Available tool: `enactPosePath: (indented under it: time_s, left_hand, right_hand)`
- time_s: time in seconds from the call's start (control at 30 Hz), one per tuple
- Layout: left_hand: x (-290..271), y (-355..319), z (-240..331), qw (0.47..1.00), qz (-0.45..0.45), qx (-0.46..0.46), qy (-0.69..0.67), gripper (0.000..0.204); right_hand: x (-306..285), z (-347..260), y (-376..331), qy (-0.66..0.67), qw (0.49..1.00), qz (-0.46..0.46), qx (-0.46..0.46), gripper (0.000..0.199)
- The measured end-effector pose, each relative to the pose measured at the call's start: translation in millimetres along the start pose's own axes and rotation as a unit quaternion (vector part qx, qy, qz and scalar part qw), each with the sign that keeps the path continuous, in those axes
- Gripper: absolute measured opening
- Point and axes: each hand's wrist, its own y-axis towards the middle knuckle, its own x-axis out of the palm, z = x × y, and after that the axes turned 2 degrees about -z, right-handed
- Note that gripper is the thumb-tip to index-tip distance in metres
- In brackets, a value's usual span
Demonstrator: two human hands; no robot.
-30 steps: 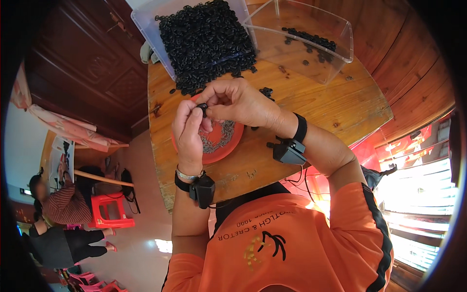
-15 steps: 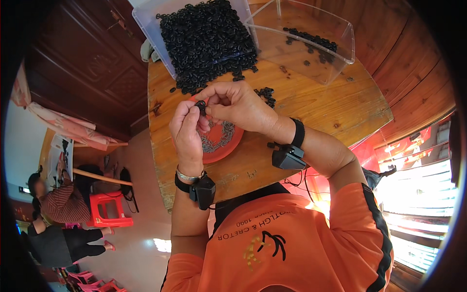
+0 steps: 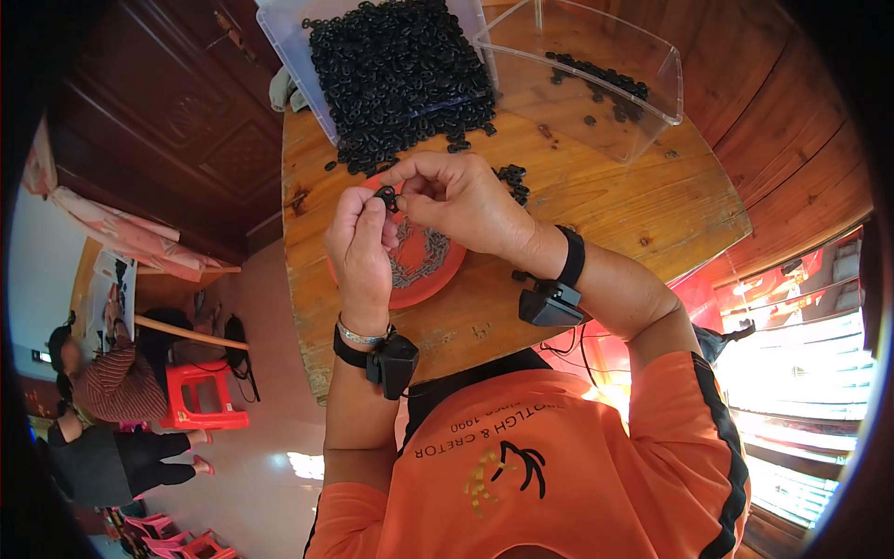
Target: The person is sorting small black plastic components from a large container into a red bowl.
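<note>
Your left hand and right hand were bunched together over the red dish, fingertips meeting at about 11 o'clock from the dish's centre. Both were pinched shut on one small black ring, left thumb and forefinger from below, right fingers curled in from 3 o'clock. The dish sat on the round wooden table with a scatter of thin little metal bits in it, too small to make out properly. At 12 o'clock from your hands was the big clear tub heaped with black rings, some spilled onto the wood. At 1 o'clock stood a second clear bin with only a few rings inside. A small clump of loose rings lay just beside your right knuckles.
</note>
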Motion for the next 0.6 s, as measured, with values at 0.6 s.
enactPosePath:
  time_s: [0.6]
  left_hand:
    - [0, 2, -1, 0.975, -0.038, 0.118, 0.185, 0.017]
  right_hand:
    - [-7, 2, 7, 0.132, 0.991, -0.002, 0.03, 0.021]
